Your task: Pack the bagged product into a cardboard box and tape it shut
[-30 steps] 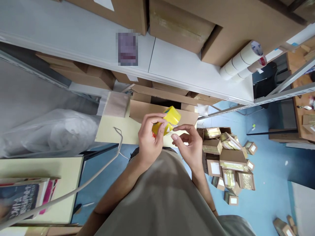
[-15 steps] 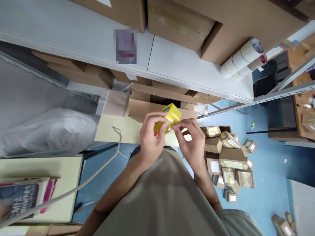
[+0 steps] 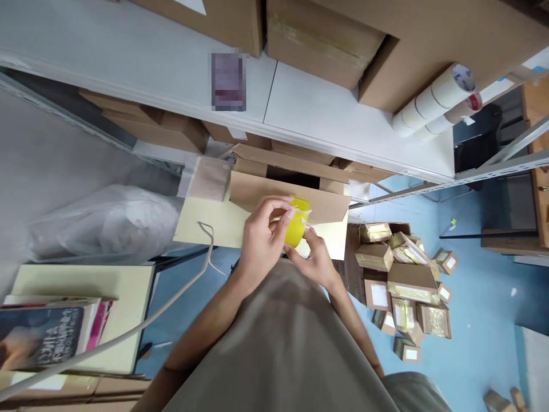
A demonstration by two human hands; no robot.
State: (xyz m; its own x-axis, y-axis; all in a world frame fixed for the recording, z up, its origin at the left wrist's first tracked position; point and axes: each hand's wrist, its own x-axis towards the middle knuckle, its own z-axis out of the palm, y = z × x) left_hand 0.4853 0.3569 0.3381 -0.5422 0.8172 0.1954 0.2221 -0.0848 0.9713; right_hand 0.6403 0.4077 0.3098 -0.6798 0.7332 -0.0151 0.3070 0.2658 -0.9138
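Both hands hold a roll of yellow packing tape (image 3: 297,229) in front of my body. My left hand (image 3: 263,243) is closed, thumb and index finger pinched at the roll's upper left, by a thin pale strip that looks like the tape's loose end. From the lower right, my right hand (image 3: 315,257) grips the roll with thumb and fingers around its edge. Just beyond the hands lies a cardboard box (image 3: 283,194) with its flaps raised, on a pale yellow table (image 3: 214,223). Only a dark gap shows of the box's inside.
A white shelf (image 3: 317,109) crosses above the table, bearing large cartons (image 3: 321,40) and white tape rolls (image 3: 437,100). Taped parcels (image 3: 412,280) are piled on the blue floor at right. At left are a plastic bag (image 3: 107,223), books (image 3: 47,332) and a grey cable (image 3: 171,303).
My right hand has shifted down and left, from pinching near the tape's end to gripping the roll's lower side. The roll has turned in the hands. The view has shifted slightly.
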